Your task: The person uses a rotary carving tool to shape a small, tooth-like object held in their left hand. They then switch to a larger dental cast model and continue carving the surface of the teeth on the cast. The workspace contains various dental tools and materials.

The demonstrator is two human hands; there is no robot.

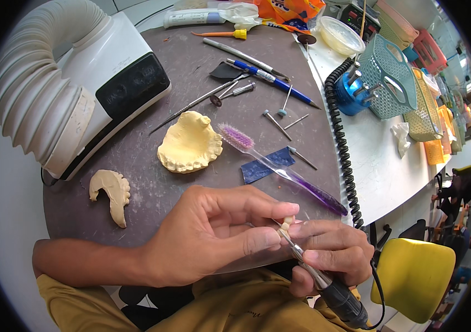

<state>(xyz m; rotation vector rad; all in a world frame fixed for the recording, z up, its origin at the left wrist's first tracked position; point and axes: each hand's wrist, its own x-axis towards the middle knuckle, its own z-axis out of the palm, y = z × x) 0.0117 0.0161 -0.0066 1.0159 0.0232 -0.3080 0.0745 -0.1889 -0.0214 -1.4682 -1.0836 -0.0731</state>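
Left hand (205,235) pinches small tooth-coloured piece (285,223)

At the piece's 4 o'clock, the right hand (339,252) grips a rotary handpiece (325,281). A loosened pinch could let it skid into skin. A plaster model (189,143) lies at 10 o'clock.

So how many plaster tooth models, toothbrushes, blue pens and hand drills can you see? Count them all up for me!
Plaster tooth models: 2
Toothbrush: 1
Blue pen: 1
Hand drill, in the right hand: 1
Total: 5
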